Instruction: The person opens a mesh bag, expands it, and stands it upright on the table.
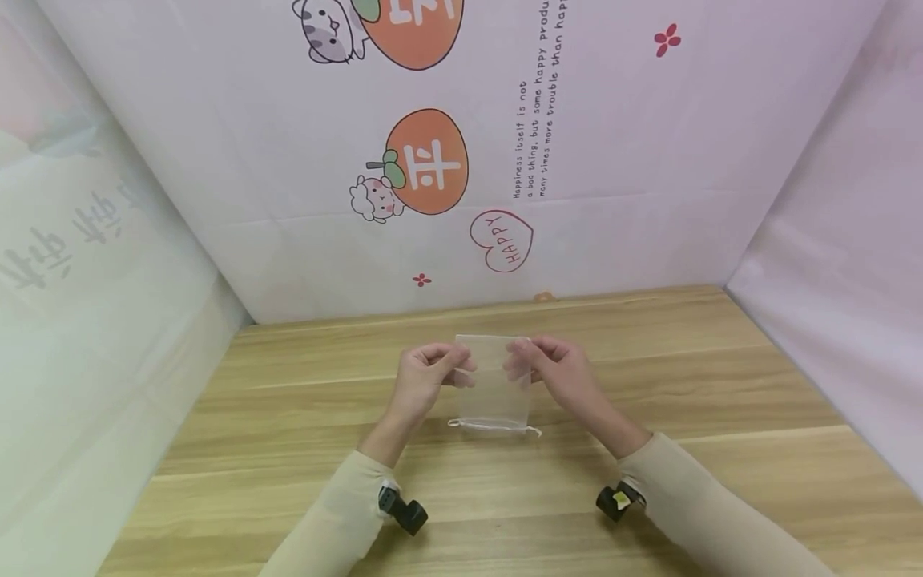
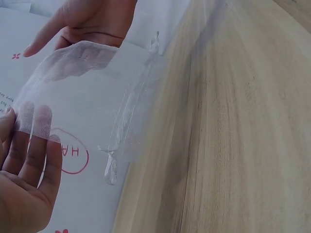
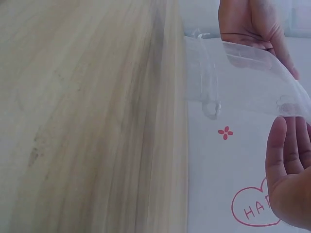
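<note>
Honestly, the big printed backdrop [image 1: 613,144] is no hazard, though its pale ground makes clear mesh hard to pick out, and an edge could easily be misjudged against it. Below it spreads the wood-grain tabletop [image 1: 288,385]; anything let slip would most likely land there. Two cream sleeves [image 1: 328,513] reach in over it, the cuffs well apart from the work, so I'd not expect them to catch.

Now the hands. The left hand [image 1: 425,373] pinches one side of the sheer pouch [image 1: 493,393] near its plain upper edge, thumb in front and fingers behind the mesh; the right hand [image 1: 566,369] grips the opposite side likewise. So the pouch hangs between them, spread fairly flat, seemingly off the wood. With both grips up near the corners, a hard outward tug might strain the thin weave or a side seam, while a slack pinch could let a slippery corner go and the whole piece swing sideways.

Down at the lower edge runs the drawstring [image 1: 493,425], held by neither hand. Smallest of all, the cord loop [image 1: 453,422] and the cord end [image 1: 535,431] dangle free; a stray finger could hook one and bunch the mouth up unevenly.
</note>
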A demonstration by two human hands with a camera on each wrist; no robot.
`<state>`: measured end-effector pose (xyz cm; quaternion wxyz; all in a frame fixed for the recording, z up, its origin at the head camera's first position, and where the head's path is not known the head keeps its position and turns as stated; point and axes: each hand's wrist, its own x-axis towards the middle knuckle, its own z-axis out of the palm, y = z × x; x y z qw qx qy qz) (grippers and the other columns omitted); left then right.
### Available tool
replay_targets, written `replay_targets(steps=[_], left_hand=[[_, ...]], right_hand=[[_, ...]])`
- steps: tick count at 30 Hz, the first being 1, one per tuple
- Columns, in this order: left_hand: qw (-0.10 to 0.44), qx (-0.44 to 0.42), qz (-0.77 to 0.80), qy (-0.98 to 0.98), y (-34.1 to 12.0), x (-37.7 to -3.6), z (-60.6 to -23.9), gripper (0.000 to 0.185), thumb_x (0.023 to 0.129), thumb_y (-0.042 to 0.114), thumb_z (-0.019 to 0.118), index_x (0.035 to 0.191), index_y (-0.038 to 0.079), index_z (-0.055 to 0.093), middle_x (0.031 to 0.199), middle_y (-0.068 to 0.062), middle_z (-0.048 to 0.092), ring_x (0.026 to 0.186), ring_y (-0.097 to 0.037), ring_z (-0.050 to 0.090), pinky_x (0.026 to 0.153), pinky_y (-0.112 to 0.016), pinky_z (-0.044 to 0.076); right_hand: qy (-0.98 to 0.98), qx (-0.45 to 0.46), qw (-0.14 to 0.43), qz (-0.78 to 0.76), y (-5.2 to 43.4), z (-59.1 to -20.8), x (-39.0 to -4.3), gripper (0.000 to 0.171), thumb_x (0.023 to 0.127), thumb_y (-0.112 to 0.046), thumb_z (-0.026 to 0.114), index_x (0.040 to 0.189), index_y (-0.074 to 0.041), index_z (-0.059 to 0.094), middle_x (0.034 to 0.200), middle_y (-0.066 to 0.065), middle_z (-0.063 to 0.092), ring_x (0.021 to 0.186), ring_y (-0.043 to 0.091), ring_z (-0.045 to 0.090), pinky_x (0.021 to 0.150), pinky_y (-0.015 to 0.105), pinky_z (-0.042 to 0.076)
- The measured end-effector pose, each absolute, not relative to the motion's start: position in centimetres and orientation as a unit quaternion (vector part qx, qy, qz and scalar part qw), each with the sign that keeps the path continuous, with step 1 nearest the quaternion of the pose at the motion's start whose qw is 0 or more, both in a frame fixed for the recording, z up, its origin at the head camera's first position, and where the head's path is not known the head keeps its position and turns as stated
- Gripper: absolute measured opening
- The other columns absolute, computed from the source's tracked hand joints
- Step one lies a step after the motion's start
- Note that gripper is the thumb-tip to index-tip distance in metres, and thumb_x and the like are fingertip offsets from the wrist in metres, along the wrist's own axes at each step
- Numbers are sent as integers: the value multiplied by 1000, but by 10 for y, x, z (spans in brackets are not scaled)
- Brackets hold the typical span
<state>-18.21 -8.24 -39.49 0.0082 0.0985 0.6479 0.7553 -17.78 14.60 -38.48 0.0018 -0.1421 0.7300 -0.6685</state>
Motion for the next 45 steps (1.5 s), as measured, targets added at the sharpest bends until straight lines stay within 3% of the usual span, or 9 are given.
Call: replay_targets(steps=[5, 14, 20, 27, 45], left_hand=[[6, 94, 759, 644, -81, -181, -395, 34, 95, 18, 72, 105, -13, 68, 82, -7, 75, 61, -17, 72, 75, -37, 60], [-2, 99, 762, 640, -80, -181, -396, 33, 95, 14, 71, 106, -16, 66, 83, -9, 75, 62, -18, 72, 70, -36, 61], [4, 100, 758, 645, -81, -180, -396, 28, 95, 13, 72, 104, -13, 68, 83, -9, 75, 63, -18, 72, 68, -35, 61], [12, 101, 733, 672, -82, -180, -395, 23, 93, 20, 74, 102, -1, 74, 88, -10, 76, 65, -19, 72, 67, -31, 59], [-1, 112, 688, 717, -79, -180, -391, 34, 93, 28, 75, 99, -5, 74, 81, -9, 74, 63, -19, 70, 62, -27, 56]], right_hand=[[720, -137, -3, -680, 144, -384, -180, 33, 102, -30, 62, 106, 0, 72, 89, 11, 75, 77, 24, 72, 69, 34, 59], [716, -138, -16, -685, 144, -387, -181, 26, 100, -23, 65, 102, 1, 72, 86, 12, 74, 74, 22, 71, 67, 31, 58], [719, -127, -20, -683, 143, -385, -179, 26, 99, -25, 67, 100, 0, 72, 84, 12, 73, 73, 21, 70, 66, 31, 58], [729, -129, -24, -672, 142, -383, -177, 24, 97, -23, 69, 98, 0, 73, 83, 12, 74, 73, 22, 71, 66, 31, 58], [738, -147, -17, -658, 142, -383, -174, 22, 97, -16, 70, 97, 6, 71, 86, 16, 73, 74, 20, 70, 65, 31, 58]])
